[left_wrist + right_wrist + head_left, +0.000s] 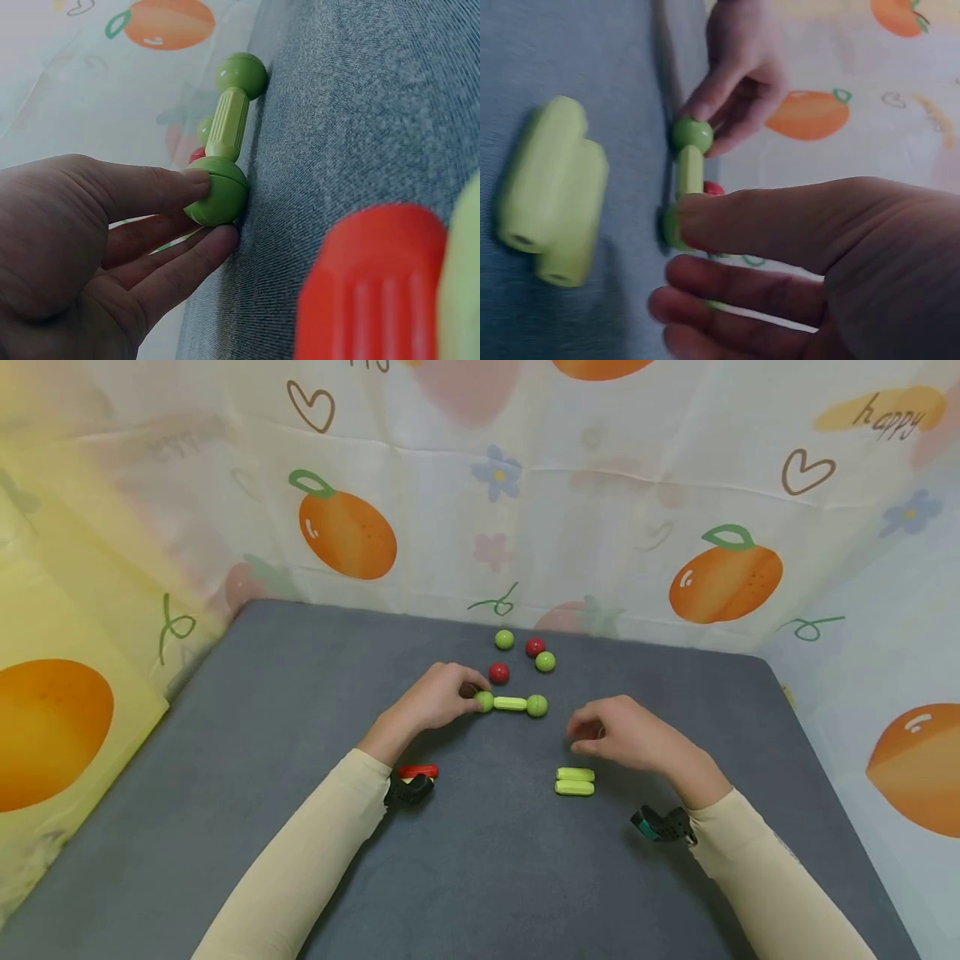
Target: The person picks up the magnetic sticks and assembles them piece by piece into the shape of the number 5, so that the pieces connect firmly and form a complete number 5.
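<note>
A toy dumbbell, made of a ribbed light-green rod with a green ball at each end, lies on the dark grey table. My left hand pinches its left ball between thumb and fingers. To the right of the dumbbell, my right hand hovers apart from it, fingers loosely bent and holding nothing. Below that hand two light-green rods lie side by side. A red rod lies under the left wrist, with a light-green rod beside it, mostly hidden in the head view.
Behind the dumbbell lie two red balls and two green balls. A printed cloth hangs along the table's back edge. Each wrist wears a black device.
</note>
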The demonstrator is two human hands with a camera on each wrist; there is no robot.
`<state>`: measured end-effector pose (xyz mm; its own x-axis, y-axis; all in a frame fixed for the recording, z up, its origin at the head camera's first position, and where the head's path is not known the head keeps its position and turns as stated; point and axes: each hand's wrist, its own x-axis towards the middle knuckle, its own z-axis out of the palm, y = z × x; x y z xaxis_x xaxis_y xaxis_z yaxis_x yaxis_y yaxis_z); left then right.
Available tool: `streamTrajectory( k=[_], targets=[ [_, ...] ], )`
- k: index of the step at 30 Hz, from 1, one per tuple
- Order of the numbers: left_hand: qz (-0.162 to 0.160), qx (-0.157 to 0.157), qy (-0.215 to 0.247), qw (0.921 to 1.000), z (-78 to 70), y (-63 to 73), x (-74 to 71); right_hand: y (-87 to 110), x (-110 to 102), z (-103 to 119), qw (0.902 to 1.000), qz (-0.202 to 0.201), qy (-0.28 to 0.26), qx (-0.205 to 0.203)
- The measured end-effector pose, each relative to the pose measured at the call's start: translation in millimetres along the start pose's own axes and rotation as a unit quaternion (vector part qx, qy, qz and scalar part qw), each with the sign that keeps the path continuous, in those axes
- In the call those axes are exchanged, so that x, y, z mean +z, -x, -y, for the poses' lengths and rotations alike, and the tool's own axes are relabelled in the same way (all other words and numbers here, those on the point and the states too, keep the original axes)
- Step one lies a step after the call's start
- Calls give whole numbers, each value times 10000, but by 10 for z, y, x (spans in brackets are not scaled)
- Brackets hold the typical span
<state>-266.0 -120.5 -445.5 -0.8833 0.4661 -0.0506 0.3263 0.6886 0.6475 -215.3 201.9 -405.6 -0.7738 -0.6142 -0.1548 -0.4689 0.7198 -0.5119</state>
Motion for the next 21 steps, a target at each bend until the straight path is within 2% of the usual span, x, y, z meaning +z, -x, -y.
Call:
streamTrajectory(
  k=[4, 9, 21],
  targets=[
    [12, -36, 9, 10000, -9, -8, 6, 121, 103, -47, 9997, 247, 29, 21],
    [-6, -79, 13, 10000, -7, -5, 3, 155, 191, -81, 9995, 309, -60, 44],
    [17, -37, -44, 10000, 13, -25, 6, 156, 323, -195, 9991, -371, -205, -12]
  ],
)
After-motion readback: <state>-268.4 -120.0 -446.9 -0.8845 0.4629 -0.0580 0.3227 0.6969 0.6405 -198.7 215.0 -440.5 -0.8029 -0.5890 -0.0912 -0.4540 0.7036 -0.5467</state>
